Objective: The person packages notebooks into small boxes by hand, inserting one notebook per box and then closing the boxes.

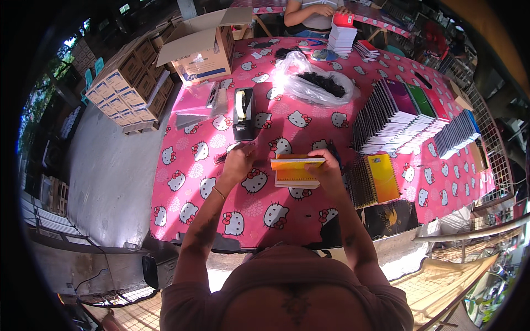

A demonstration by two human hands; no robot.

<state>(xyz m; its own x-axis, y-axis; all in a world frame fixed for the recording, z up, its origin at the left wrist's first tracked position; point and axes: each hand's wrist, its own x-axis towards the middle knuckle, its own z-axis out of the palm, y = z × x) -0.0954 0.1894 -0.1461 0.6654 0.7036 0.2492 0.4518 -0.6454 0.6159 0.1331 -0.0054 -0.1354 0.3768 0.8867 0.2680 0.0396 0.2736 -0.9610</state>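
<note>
In front of me my right hand (pixel 329 172) grips a small orange-and-yellow spiral notebook (pixel 298 173) by its right end. One orange flap stands above a yellow cover, with pale page edges below. My left hand (pixel 239 161) is at the near end of a black tape dispenser (pixel 243 118) carrying a pale yellow roll. Its fingers are curled together, and whatever they pinch is too small to make out. To the right of my right hand is a stack of yellow spiral notebooks (pixel 382 179).
Tall stacks of spiral notebooks (pixel 386 127) stand at the right, with blue ones (pixel 458 132) beyond. A plastic bag of black pieces (pixel 317 83), pink plastic sleeves (pixel 196 99) and an open carton (pixel 204 55) lie farther off. Across the table, a person (pixel 314 14) handles red-covered books (pixel 342 36).
</note>
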